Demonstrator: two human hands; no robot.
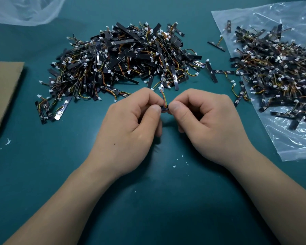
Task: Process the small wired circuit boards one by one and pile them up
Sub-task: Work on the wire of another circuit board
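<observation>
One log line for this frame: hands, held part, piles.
left hand: pinches board | right hand: pinches same board | wire: runs from board toward pile | pile: centre, beyond hands | bag: right, with more boards

Glossy plastic bag (290,138), matt tabletop (78,156) & cardboard (4,89), semi-gloss PCBs (120,57).

1. Counter (42,174): large pile of boards (120,62) at centre, far side.
2. Right: plastic bag (298,138) with second pile (276,71) on it; stray boards (216,44) between the two piles.
3. Left edge: cardboard sheet (2,92); behind it, far left corner, plastic film (25,9).
4. Near centre, before the large pile: left hand (129,126) and right hand (210,124), single board (164,108) pinched between them.
</observation>
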